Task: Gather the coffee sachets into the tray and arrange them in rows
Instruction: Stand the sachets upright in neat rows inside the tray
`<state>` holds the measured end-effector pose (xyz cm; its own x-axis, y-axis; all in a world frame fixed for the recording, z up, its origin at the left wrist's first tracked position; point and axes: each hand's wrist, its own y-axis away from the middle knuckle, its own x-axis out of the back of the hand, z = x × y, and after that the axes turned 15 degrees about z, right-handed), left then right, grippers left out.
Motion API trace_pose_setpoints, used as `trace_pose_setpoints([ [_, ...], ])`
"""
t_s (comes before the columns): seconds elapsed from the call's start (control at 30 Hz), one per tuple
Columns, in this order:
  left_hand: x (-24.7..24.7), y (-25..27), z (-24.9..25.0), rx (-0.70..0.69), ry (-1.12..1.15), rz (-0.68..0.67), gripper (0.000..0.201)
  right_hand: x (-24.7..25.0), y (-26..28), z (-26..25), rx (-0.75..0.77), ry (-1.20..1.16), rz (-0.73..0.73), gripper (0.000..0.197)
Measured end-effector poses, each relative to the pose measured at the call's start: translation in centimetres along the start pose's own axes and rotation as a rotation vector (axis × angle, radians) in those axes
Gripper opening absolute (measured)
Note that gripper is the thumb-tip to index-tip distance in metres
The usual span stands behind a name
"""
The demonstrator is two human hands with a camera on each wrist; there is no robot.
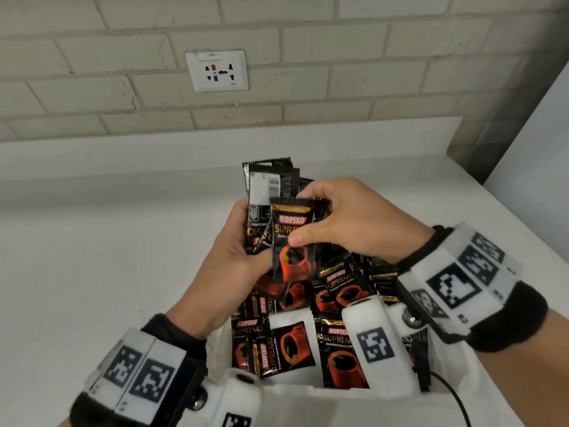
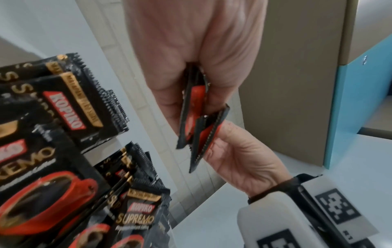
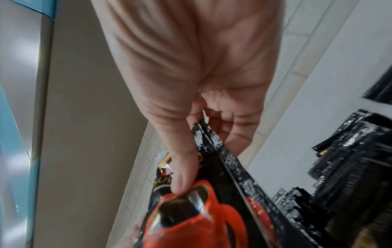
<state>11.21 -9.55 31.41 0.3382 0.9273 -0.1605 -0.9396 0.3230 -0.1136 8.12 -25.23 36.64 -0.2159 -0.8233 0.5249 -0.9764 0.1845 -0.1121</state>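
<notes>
My left hand (image 1: 243, 238) grips an upright stack of black coffee sachets (image 1: 268, 186) above the white tray (image 1: 308, 396). My right hand (image 1: 320, 217) pinches the front sachet (image 1: 292, 266) of that stack, thumb on its printed face and fingers over its top edge. Several more sachets (image 1: 335, 288) lie overlapping and unordered in the tray below. In the left wrist view the held sachets (image 2: 195, 117) show edge-on between both hands. In the right wrist view my thumb (image 3: 184, 176) presses on the sachet's red cup print (image 3: 191, 218).
The tray sits at the near edge of a white counter (image 1: 107, 241). A brick wall with a socket plate (image 1: 217, 70) runs behind it. A pale cabinet side (image 1: 538, 149) closes the right. A black cable (image 1: 455, 396) trails by the tray's right corner.
</notes>
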Motion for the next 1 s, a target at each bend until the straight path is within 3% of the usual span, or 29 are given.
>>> trace_pose_setpoints([
  [0.13,0.6,-1.1,1.2,0.063,0.131,-0.031,0.048,0.1,-1.1,-1.0,0.046,0.004,0.034,0.020],
  [0.23,0.7,-1.4,1.7,0.045,0.152,0.038,0.026,-0.4,-1.7,-1.5,0.070,-0.008,0.026,0.020],
  [0.37,1.2,-1.2,1.5,0.069,0.194,0.127,0.034,-0.9,-2.3,-1.8,0.081,-0.003,-0.017,0.024],
  [0.8,4.6,-1.1,1.6,0.015,0.230,0.374,0.024,-1.3,-1.7,-1.7,0.071,0.045,-0.162,0.016],
  [1.0,5.6,-0.7,1.6,-0.006,0.220,0.409,0.022,-4.1,-0.7,0.1,0.097,0.469,-0.383,0.024],
])
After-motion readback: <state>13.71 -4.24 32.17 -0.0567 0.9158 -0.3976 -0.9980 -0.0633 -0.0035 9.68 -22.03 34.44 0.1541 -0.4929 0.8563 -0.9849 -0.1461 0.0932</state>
